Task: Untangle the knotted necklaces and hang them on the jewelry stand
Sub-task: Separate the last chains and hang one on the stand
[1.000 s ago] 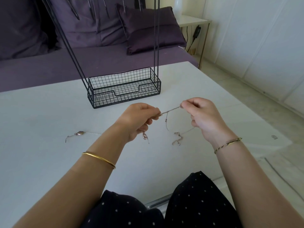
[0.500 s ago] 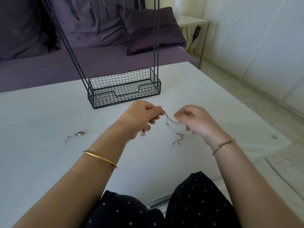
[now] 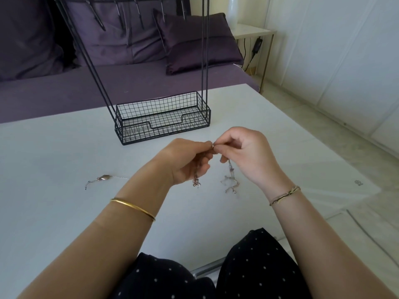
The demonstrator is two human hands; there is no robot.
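My left hand (image 3: 185,160) and my right hand (image 3: 248,154) meet fingertip to fingertip above the white table (image 3: 54,212), both pinching the knotted necklaces (image 3: 230,179). One thin chain end dangles under my left palm, another hangs below my right fingers and trails onto the table. The knot itself is hidden between my fingertips. The black wire jewelry stand (image 3: 162,119) rises just behind my hands, its basket base on the table and its hooks near the top edge of the view.
A separate chain with an oval pendant (image 3: 104,178) lies on the table to the left. A purple sofa with cushions (image 3: 194,42) stands behind the table. The table's right edge drops to a pale floor; a small side table (image 3: 252,33) is at the back right.
My hands were apart with a chain stretched between them; my right hand dipped, then came in and up, and now its fingertips meet my left hand's.
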